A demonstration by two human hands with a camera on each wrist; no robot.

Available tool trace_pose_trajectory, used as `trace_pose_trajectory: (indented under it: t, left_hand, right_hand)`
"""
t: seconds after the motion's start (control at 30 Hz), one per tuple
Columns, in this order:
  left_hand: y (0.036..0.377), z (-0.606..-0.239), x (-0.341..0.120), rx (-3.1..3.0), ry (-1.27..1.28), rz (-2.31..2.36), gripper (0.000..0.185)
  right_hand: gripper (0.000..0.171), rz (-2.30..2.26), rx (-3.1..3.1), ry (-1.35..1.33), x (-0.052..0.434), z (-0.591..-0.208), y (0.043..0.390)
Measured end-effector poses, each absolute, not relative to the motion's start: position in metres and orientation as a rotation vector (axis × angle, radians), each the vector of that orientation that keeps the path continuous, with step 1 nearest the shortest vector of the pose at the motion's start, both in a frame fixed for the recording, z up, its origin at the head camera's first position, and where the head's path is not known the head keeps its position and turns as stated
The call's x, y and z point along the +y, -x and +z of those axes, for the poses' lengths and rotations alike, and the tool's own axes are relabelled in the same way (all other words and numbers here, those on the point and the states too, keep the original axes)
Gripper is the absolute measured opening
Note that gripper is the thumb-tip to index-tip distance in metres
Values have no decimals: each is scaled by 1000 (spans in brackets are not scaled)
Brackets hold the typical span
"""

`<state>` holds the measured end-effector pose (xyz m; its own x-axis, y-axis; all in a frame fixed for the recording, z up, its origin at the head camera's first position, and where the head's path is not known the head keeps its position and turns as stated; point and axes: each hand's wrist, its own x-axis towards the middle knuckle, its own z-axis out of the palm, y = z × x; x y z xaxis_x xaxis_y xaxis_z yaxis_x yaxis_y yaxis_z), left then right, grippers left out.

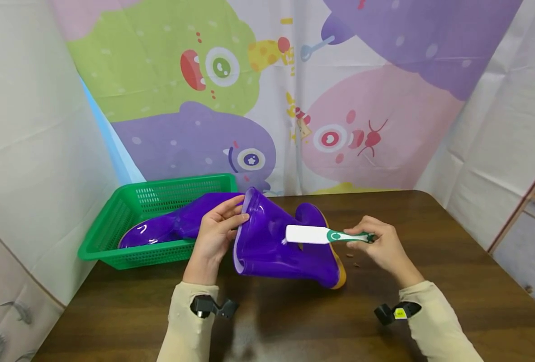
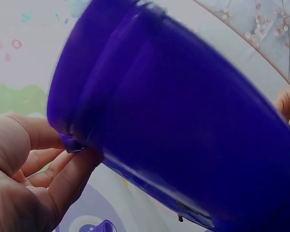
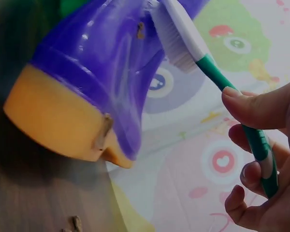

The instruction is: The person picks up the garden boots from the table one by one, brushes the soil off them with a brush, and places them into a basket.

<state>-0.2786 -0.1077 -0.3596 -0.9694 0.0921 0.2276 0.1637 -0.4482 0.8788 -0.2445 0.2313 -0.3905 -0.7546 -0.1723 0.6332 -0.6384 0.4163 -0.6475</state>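
Item: purple rain boot (image 1: 276, 246), lying on its side at the centre of the brown surface (image 1: 430, 281), shaft opening facing 9 o'clock, yellow sole (image 3: 58, 121) toward 4 o'clock.

Left hand (image 1: 215, 236): you are pinching the rim of the shaft, thumb outside, fingers curling over the edge. The hold is narrow; a hard stroke may be twisting the boot out of it.

Right hand (image 1: 382, 246): you are gripping the green handle of a brush (image 1: 321, 235) near its end, bristles resting on the boot's upper side. Holding so far back is giving you little control; the head could be skidding off the glossy surface.

Also present: a second purple boot (image 1: 168, 229) lying in the green basket (image 1: 113, 226) at 10 o'clock, just beside your left hand. A slipping boot could be knocking against it.

Debris: small brown crumbs (image 1: 353, 259) at 3 o'clock of the boot, more clinging to the sole. Flicked bristles may be scattering these further across the surface.
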Motion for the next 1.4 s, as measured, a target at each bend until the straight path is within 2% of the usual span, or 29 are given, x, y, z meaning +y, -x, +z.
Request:
trace_pose_trajectory:
  t: [0.2, 0.53, 1.0, 1.4]
  left_hand:
    - [279, -360, -107, -1596, 361, -2631, 40]
    - [278, -358, -105, -1587, 370, -2631, 42]
    - [275, -357, -105, -1623, 378, -2623, 40]
    - [275, -354, -105, -1548, 384, -2643, 45]
  right_hand:
    - [28, 1314, -2152, -711, 232, -385, 243]
    - [29, 1522, -2115, -943, 222, -388, 240]
    - [23, 1426, -2292, -669, 250, -399, 253]
    - [29, 1554, -2129, -893, 218, -386, 238]
